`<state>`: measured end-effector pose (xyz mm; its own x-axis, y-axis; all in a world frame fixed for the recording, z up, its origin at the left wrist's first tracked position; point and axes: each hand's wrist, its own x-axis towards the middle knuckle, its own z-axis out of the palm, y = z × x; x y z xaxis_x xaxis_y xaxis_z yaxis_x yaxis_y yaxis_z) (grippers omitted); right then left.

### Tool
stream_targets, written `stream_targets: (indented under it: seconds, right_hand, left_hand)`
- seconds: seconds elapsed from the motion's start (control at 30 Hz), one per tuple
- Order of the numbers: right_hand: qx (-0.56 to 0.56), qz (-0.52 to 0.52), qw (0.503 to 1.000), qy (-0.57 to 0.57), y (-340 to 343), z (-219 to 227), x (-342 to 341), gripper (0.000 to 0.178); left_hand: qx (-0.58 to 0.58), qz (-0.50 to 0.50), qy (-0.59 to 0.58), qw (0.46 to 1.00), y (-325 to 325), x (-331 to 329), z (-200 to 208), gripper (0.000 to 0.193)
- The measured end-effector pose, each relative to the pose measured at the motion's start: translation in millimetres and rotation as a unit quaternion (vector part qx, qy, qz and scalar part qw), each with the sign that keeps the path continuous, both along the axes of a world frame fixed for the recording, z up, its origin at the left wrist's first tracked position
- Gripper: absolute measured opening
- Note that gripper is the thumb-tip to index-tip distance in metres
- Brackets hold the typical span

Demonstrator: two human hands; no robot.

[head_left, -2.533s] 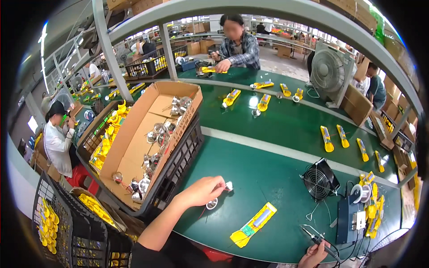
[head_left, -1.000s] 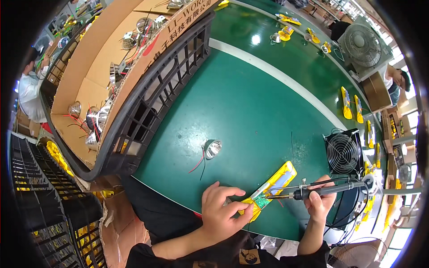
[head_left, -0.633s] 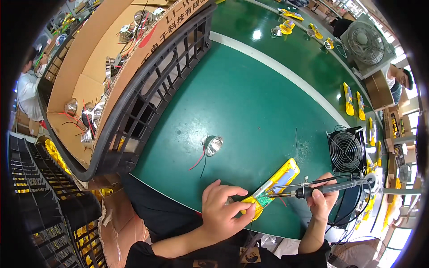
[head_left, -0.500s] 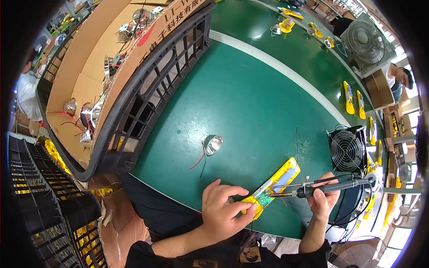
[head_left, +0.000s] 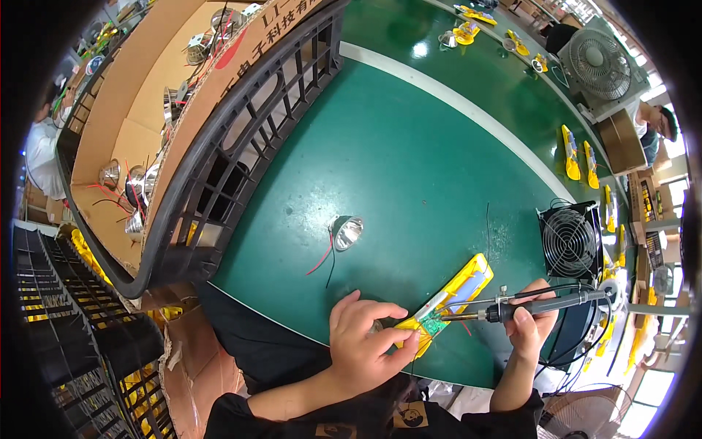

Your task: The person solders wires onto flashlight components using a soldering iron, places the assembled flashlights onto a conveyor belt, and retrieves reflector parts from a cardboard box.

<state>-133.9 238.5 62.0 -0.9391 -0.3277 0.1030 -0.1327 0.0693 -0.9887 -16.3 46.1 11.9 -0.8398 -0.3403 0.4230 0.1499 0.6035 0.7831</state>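
Observation:
My right hand is closed round the handle of a soldering iron, whose tip reaches the green circuit board. That board sits in an open yellow plastic housing, beside a blue-grey cylindrical part. At the housing's near end, my left hand pinches it between thumb and fingers against the table. Exact contact of the tip with a wire or joint is too small to make out. A silver cup-shaped lamp reflector with red and black wires lies beyond my left hand.
Left stands a black plastic crate with a cardboard box of wired reflectors. A small square black fan is right of the green table. Farther yellow housings lie past the white strip; a large fan stands behind.
The whole view has shifted slightly. Both hands keep their grips, and the iron's tip stays at the circuit board.

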Motion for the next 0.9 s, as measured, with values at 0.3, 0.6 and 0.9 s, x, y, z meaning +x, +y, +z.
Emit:
stream_targets:
  seconds: [0.3, 0.6, 0.9]
  right_hand:
    - [-0.038, -0.008, 0.999, -0.007, 1, 0, 0, 0.027]
    - [-0.050, -0.103, 0.986, 0.121, 12, 11, 12, 0.032]
    - [-0.074, -0.233, 0.934, 0.261, 56, 5, 76, 0.036]
  left_hand:
    - [-0.003, 0.000, -0.002, 1.000, 0, -1, 1, 0.016]
    - [-0.008, 0.005, -0.017, 1.000, 1, 1, 1, 0.014]
    - [-0.116, -0.031, 0.010, 0.993, 1, 12, 4, 0.025]
